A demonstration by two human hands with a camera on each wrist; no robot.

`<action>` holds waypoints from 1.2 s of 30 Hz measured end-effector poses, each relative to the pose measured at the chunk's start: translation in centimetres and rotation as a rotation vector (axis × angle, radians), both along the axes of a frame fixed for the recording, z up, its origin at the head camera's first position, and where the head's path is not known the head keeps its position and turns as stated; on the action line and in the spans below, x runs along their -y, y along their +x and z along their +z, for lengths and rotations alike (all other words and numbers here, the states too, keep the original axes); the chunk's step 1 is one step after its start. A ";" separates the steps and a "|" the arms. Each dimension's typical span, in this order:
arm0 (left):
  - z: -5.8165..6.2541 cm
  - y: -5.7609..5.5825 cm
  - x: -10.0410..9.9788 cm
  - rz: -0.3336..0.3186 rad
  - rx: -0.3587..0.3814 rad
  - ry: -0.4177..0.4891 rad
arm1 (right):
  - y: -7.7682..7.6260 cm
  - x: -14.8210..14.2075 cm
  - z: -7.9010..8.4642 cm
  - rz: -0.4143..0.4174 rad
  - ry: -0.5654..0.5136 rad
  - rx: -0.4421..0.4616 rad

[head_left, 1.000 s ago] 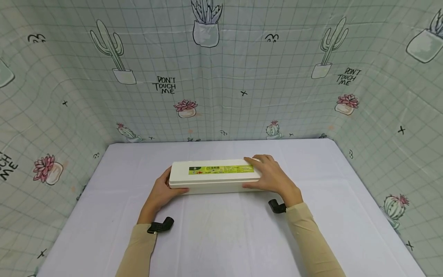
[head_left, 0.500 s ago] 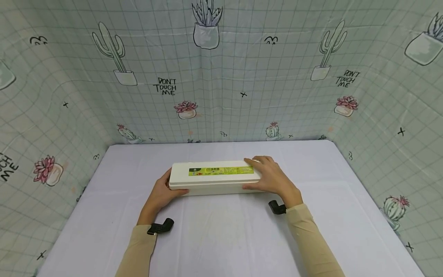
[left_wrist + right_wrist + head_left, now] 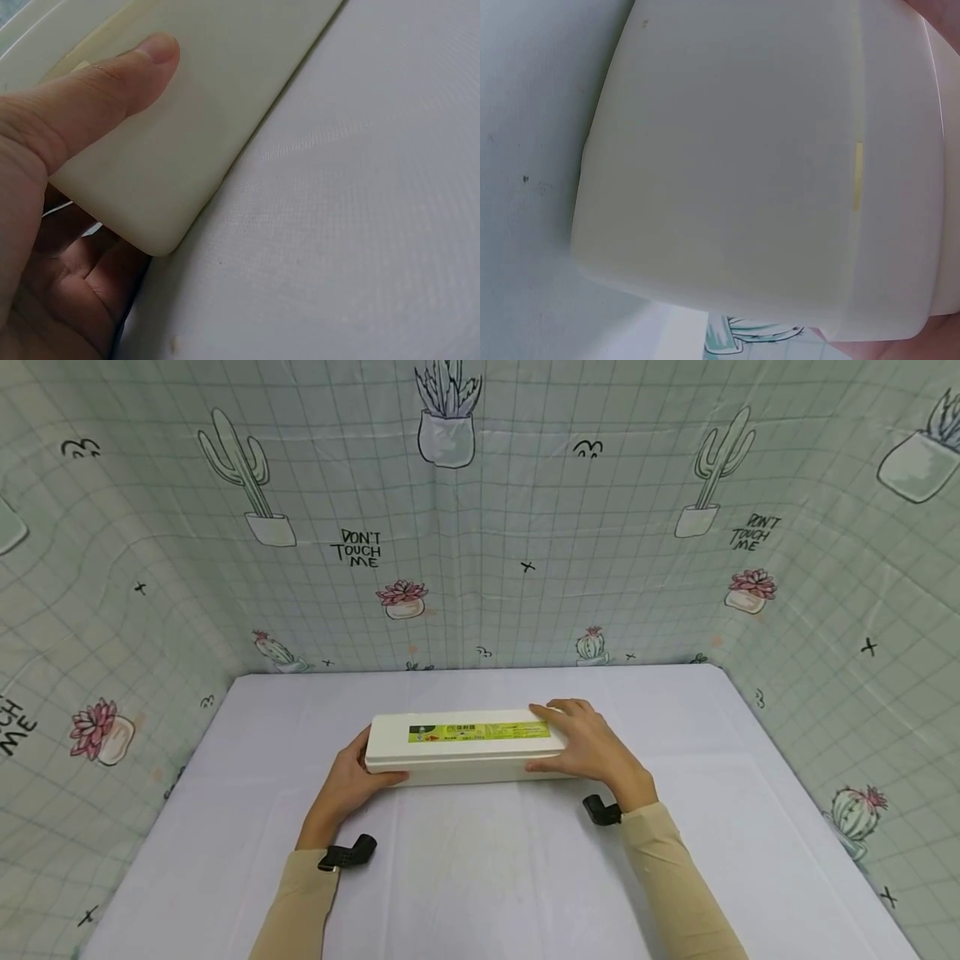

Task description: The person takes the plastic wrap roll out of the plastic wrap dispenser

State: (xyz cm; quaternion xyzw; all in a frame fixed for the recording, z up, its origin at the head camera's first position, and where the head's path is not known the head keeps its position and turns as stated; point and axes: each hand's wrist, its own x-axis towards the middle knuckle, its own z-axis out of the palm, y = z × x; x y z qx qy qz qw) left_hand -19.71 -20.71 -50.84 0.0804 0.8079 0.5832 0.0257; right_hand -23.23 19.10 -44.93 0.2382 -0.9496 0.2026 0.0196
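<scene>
A long white lidded box point(image 3: 465, 756) lies across the table in the head view, with a yellow-green label point(image 3: 480, 732) along its lid. My left hand point(image 3: 356, 777) grips its left end, the thumb on the front wall and the other fingers round the end. In the left wrist view that thumb point(image 3: 112, 90) presses on the box wall point(image 3: 217, 97). My right hand point(image 3: 588, 743) holds the right end, its thumb on the front side and its fingers over the lid. The right wrist view is mostly filled by the box's side point(image 3: 727, 165). What is inside the box is hidden.
A white cloth covers the table point(image 3: 480, 877). Behind and at both sides hangs a grid-patterned curtain point(image 3: 480, 510) printed with cacti. Black camera mounts point(image 3: 348, 852) sit on both wrists, at the cuffs of the beige sleeves point(image 3: 678, 885).
Both hands keep the same grip on the box, which stays in place. The whole head view has shifted very slightly.
</scene>
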 end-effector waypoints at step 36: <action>0.1 0.0 0.2 -0.023 0.011 0.003 | -0.2 -0.1 0.5 0.034 -0.046 0.081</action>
